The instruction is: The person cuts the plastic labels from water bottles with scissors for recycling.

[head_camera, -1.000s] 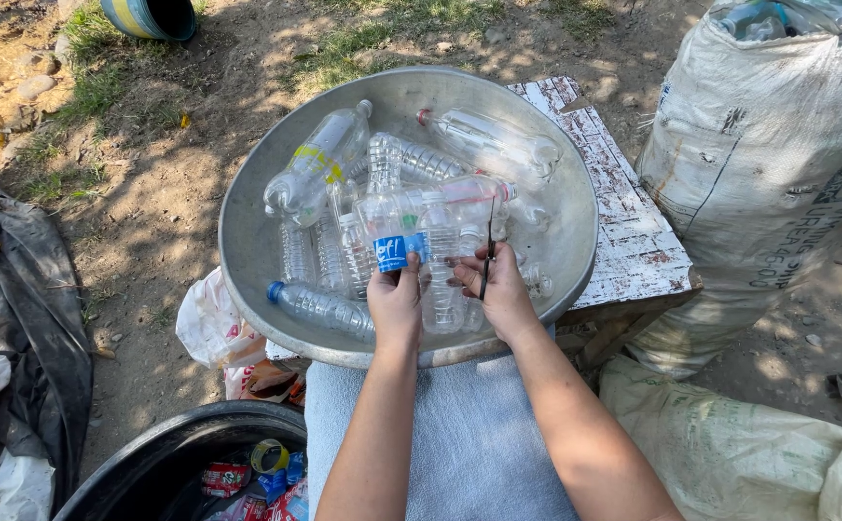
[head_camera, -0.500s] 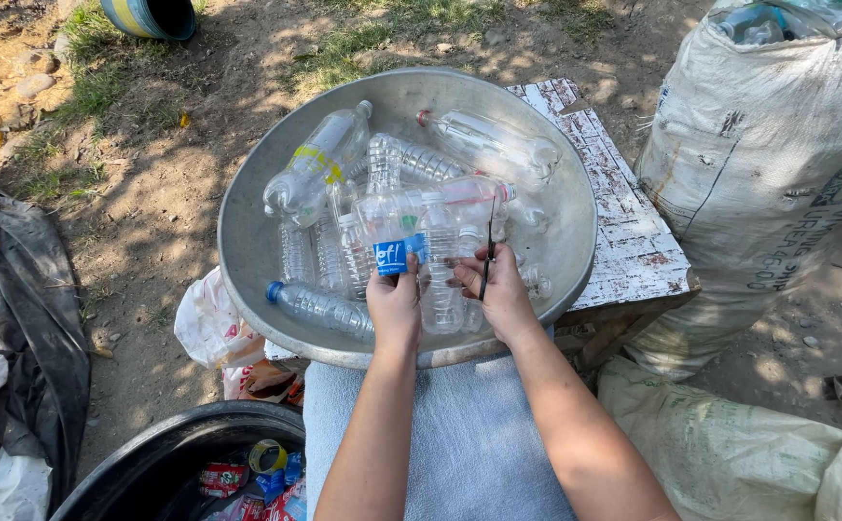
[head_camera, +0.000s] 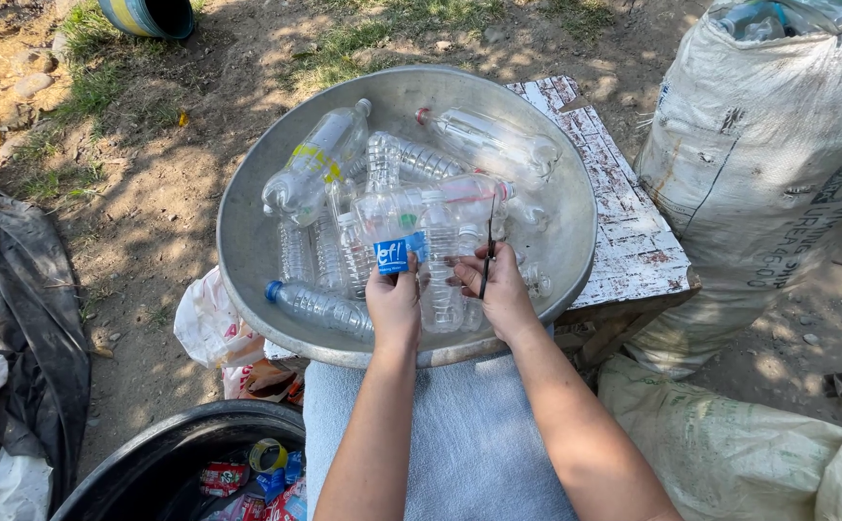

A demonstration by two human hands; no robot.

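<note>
Fingers of the left hand (head_camera: 394,304) gripped the clear plastic bottle with a blue label (head_camera: 411,227) over the round grey metal basin (head_camera: 247,241); right hand (head_camera: 498,289) clasped a thin black blade (head_camera: 487,253). Nothing had shifted since the earlier views; cutting remained unbegun.

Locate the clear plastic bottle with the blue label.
The clear plastic bottle with the blue label lies in the round metal basin, near its front, pinched by the left hand.

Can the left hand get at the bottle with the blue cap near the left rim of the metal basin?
Probably yes. The bottle with the blue cap lies on top, just left of the left hand, with nothing over it. But that hand's fingers hold the blue-labelled bottle, so it would have to let go first.
</note>
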